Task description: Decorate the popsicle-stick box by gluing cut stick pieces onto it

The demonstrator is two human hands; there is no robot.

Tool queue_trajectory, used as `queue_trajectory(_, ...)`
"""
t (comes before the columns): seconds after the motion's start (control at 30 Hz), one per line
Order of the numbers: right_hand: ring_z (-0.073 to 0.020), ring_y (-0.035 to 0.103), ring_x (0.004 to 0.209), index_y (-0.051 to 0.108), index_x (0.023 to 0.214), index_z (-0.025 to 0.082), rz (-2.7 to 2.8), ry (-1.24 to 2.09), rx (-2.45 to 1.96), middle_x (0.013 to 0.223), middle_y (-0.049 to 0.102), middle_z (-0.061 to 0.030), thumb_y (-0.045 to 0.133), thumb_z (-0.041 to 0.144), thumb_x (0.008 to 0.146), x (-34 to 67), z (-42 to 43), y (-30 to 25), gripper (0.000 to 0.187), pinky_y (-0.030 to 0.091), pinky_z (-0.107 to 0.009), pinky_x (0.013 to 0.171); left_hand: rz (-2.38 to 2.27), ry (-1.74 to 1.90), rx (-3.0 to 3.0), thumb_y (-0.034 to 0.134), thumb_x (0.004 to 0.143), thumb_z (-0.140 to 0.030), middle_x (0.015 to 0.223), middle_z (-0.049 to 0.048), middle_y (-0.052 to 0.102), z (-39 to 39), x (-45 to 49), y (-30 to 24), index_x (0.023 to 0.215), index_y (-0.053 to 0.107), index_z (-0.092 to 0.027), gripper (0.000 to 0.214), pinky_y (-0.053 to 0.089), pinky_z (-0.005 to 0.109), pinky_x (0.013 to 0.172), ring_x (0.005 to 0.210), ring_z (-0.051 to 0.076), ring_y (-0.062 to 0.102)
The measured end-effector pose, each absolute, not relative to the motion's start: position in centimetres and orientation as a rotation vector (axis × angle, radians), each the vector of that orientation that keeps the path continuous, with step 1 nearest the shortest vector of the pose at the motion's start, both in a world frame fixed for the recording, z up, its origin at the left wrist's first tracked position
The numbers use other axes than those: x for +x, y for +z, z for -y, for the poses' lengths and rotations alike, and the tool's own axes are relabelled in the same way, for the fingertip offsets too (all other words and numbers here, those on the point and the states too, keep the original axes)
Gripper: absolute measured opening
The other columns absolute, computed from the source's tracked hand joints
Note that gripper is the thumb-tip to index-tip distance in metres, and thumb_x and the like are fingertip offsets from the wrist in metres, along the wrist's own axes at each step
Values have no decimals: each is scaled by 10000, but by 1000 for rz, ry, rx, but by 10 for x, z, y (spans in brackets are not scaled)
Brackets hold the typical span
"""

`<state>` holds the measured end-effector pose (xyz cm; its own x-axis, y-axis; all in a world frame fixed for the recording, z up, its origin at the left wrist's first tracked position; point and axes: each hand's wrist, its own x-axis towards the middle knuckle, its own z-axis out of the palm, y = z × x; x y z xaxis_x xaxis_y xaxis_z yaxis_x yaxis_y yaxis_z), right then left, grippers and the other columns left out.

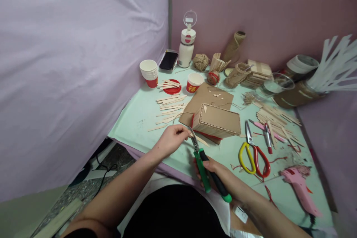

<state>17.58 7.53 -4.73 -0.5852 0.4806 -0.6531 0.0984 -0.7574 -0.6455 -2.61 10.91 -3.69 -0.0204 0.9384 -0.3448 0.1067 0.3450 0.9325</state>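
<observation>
My right hand grips the green-and-black handles of a pair of shears, whose metal blades point up and left toward my left hand. My left hand pinches something small and thin at the blade tips; it looks like the end of a wooden stick, but I cannot tell for sure. Just beyond the blades sits a cardboard box edged with twine, resting on a flat cardboard sheet.
Loose wooden sticks lie left of the box, more to the right. Yellow-and-red scissors, a pink glue gun, paper cups, a red cup, a phone, a bottle and twine stand around.
</observation>
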Motion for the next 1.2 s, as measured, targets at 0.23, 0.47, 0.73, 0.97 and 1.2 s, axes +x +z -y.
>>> queue_trajectory(0.23,-151,506,725,495,904,210,1131,2363,-1379,827,550,4,559,531,778,177,-76,-39,351,397,-294,646,-1411,872,993,576,728,-310,663,-18,627,-108,-25,-38,662,655,-167,177,381,237,642,632,117,516)
queue_trajectory(0.47,-164,429,784,496,886,211,1433,2264,-1405,815,476,21,495,472,829,180,-79,-34,267,352,-324,713,-1393,776,969,575,682,-291,656,-18,621,-107,-31,-34,631,642,-167,150,351,223,592,607,104,489)
queue_trajectory(0.73,-187,406,856,490,896,215,1550,2213,-1395,861,456,14,467,459,851,184,-80,-28,249,342,-347,792,-1390,679,864,596,665,-350,675,0,623,-105,-30,-36,692,686,-151,220,303,202,524,556,78,433)
queue_trajectory(0.97,-185,412,844,503,855,226,1540,2186,-1403,841,452,18,501,458,875,190,-76,-31,233,348,-337,778,-1368,751,955,612,713,-323,686,-7,604,-103,-26,-36,706,644,-152,174,360,208,562,581,82,467)
queue_trajectory(1.2,-143,454,688,500,836,211,1149,2395,-1365,740,509,25,538,469,813,186,-73,-30,262,355,-291,642,-1397,1094,1269,630,835,-291,834,26,656,-91,-22,-52,848,631,-175,117,476,254,753,800,146,604)
